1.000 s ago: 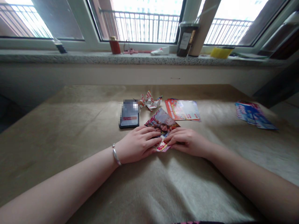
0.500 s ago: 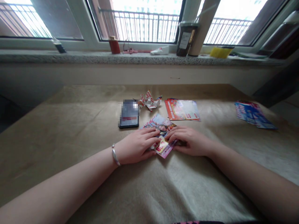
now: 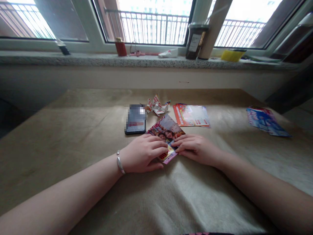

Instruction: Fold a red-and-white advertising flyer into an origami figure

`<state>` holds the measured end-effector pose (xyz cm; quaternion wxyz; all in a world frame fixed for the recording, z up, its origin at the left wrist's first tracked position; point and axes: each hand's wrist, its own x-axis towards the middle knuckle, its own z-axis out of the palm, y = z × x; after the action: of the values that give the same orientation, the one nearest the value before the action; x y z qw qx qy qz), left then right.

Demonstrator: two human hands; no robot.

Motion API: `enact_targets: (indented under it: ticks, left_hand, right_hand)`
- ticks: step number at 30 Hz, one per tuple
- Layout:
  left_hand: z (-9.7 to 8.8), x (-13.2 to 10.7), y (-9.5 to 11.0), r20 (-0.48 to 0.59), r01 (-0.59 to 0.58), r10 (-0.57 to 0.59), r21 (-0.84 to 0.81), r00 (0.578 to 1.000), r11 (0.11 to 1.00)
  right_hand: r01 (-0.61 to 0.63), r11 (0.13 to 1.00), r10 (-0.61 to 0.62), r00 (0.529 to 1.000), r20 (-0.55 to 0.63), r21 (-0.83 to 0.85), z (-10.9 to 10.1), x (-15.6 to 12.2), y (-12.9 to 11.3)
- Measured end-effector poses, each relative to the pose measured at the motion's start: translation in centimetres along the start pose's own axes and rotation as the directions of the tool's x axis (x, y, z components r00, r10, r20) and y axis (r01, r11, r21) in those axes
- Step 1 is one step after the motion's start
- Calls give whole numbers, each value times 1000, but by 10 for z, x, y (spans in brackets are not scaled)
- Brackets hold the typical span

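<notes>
A colourful printed flyer [image 3: 167, 125] lies turned cornerwise on the table in front of me. My left hand [image 3: 144, 153] rests on its left side, fingers stretched out over the print. On the right edge lie the extended fingers of my right hand [image 3: 195, 148]. Both hands are open and press on the paper rather than grip it. Parts of the flyer are hidden under my fingers. Just beyond it sits a folded paper piece [image 3: 157, 106] with red and white print and pointed tips. A dark phone [image 3: 136, 120] lies beside it to the left.
Orange and white flyers [image 3: 192, 116] lie in a stack right of the folded piece. Several blue flyers [image 3: 267, 121] are fanned out near the right table edge. A granite sill [image 3: 97, 62] behind the table carries a red jar [image 3: 120, 48], a dark canister [image 3: 195, 40] and a yellow container [image 3: 232, 55].
The flyer under my hands has shifted and turned slightly, and more of its upper part shows. My right fingers have moved a little left; my left hand has stayed nearly in place.
</notes>
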<state>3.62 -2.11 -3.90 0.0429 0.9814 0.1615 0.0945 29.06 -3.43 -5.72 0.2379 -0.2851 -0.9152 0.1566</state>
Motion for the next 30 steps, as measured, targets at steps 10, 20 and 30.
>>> enact_targets:
  ticks: [10, 20, 30]
  left_hand:
    - [6, 3, 0, -81, -16, 11, -66, 997, 998]
    - [8, 2, 1, -133, 65, -89, -175, 987, 982]
    - [9, 3, 4, -137, 230, -286, -327, 948, 917]
  right_hand:
    - [11, 999, -11, 1000, -10, 40, 4, 5, 0]
    - [-4, 998, 6, 1000, 20, -59, 2, 0, 4]
    - [-24, 997, 24, 1000, -8, -76, 4, 5, 1]
